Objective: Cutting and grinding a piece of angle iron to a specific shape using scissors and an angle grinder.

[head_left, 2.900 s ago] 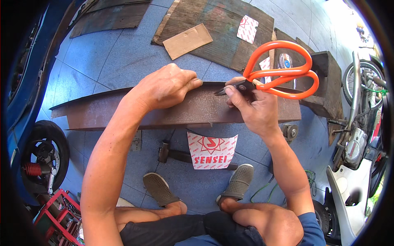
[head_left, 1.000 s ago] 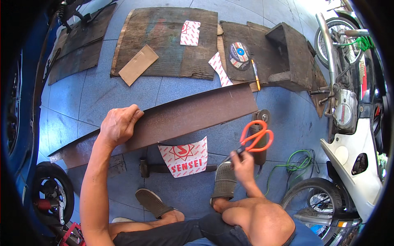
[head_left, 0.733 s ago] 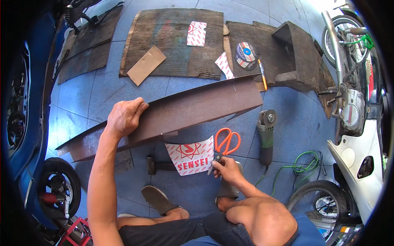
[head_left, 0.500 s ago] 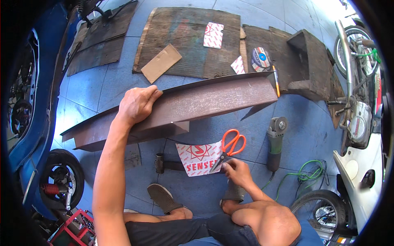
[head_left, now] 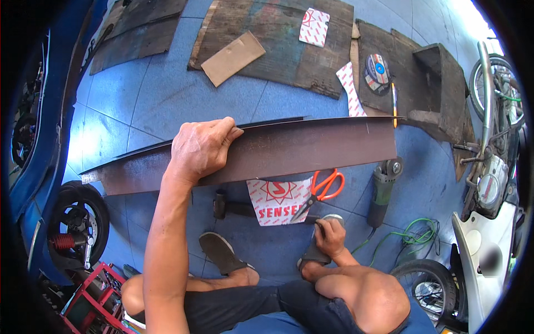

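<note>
My left hand (head_left: 203, 149) is closed over the upper edge of a long brown bent metal sheet (head_left: 311, 146), which stretches across the view, tilted up to the right. Low on the right, my right hand (head_left: 330, 236) is curled beside my shoe, its fingertips at the handle end of a hammer (head_left: 220, 205); whether they grip it or something small is hidden. The hammer's handle passes beneath a white and red printed paper sheet (head_left: 278, 206). Orange-handled scissors (head_left: 318, 195) lie on that paper, blades towards my right hand.
An angle grinder (head_left: 382, 192) with a green cord (head_left: 409, 236) lies at right. Beyond the metal are wooden boards (head_left: 267, 44), a cardboard piece (head_left: 233, 57), cutting discs (head_left: 379, 73), a pen (head_left: 395, 104) and a wooden box (head_left: 445, 83). A motorcycle (head_left: 489, 189) stands far right.
The metal sheet has turned in my left hand, so its lower flanges no longer show. My right hand has drawn back slightly from the scissors and curled tighter. The whole view has shifted.
</note>
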Tool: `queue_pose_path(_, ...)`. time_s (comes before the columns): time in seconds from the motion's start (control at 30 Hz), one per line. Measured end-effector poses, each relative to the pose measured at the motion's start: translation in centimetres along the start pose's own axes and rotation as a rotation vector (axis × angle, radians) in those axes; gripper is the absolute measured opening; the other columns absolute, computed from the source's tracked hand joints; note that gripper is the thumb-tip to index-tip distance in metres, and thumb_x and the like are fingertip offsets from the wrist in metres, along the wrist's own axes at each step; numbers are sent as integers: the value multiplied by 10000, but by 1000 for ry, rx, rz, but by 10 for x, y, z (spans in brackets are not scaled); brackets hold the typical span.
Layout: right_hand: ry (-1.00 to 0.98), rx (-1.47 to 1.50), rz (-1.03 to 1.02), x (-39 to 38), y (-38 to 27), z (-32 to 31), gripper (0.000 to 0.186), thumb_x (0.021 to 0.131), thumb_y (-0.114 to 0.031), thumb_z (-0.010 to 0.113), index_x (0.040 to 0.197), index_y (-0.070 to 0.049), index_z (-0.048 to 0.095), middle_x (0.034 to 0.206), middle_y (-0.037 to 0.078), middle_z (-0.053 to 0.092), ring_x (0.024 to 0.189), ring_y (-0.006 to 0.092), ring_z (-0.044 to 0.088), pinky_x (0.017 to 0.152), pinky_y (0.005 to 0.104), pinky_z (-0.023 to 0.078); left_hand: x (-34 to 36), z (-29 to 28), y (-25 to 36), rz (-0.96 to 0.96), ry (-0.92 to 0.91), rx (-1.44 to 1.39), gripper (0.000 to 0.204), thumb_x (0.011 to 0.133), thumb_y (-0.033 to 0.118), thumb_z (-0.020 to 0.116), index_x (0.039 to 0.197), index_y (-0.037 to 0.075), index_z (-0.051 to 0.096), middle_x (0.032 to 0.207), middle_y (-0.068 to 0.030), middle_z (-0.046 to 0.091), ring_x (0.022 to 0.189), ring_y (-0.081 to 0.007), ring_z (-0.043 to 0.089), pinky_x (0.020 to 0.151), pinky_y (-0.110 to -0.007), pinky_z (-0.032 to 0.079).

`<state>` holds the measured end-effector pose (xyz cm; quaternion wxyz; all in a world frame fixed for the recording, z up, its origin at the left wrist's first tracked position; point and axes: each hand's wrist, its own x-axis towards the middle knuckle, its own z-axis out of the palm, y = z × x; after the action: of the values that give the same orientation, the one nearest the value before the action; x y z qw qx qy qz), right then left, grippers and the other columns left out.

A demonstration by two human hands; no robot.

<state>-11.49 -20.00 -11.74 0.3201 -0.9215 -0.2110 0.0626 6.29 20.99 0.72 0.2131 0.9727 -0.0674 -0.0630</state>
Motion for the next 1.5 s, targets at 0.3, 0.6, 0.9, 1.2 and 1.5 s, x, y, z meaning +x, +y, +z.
queue_pose_path(0.3,36,8,-9,0,-2,-1,199,831,-84,782,1015,-61,709,850,113,643,740,311,657,666,411,538,-28,17,15,-25,-4,-77,222,1001,235,658,922,28,637,831,-175,701,796,-410,693,681,-470,527)
queue_pose_path(0.6,8,-17,11,6,-8,-5,231,847,-90,773,1061,-48,697,927,119,675,786,313,684,720,404,567,-36,45,26,-26,92,-107,263,1020,269,635,899,40,593,811,-174,686,793,-402,691,672,-492,525)
queue_pose_path(0.9,-21,-136,-171,79,4,-20,496,841,-113,773,1317,-83,638,1269,142,598,1189,353,585,989,460,498,-18,20,9,-22,107,-66,259,1026,275,623,915,41,613,822,-225,688,808,-454,675,693,-543,509)
queue_pose_path(1.2,-248,-360,-305,110,13,-35,594,790,-256,831,1346,-172,638,1204,81,622,1178,276,598,1085,510,412,0,1,-1,-18,-45,-32,295,1038,283,605,900,23,626,738,-241,633,734,-456,643,659,-492,479)
queue_pose_path(1.5,-377,-287,-244,108,15,-39,517,767,-258,844,1222,-104,651,1080,156,633,1055,339,637,939,471,500,2,2,-2,-57,-85,14,335,1036,371,587,923,69,675,831,-215,722,816,-445,700,704,-527,541)
